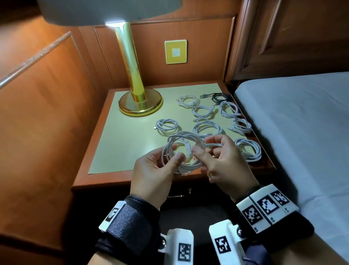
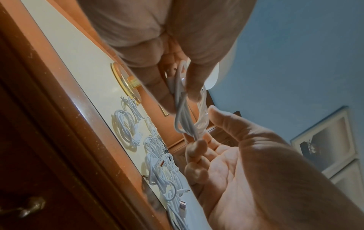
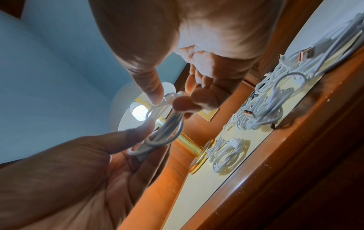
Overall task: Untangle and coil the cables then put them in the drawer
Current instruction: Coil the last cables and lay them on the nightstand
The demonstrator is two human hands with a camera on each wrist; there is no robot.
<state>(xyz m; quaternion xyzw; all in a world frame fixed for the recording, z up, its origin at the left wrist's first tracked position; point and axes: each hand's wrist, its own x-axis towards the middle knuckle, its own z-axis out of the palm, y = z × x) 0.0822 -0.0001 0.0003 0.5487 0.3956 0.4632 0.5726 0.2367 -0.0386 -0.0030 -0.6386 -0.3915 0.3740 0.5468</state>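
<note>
Fingers point(image 1: 176, 158) of both hands pinched on coil point(image 1: 183, 152) above desk's point(image 1: 116, 145) front edge; loose plug end liable to spring loops open; drawer point(image 1: 180, 194) shut.

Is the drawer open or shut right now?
Shut, as far as the left wrist view shows: the drawer front sits flush under the nightstand edge. Both hands hold a cable.
</note>
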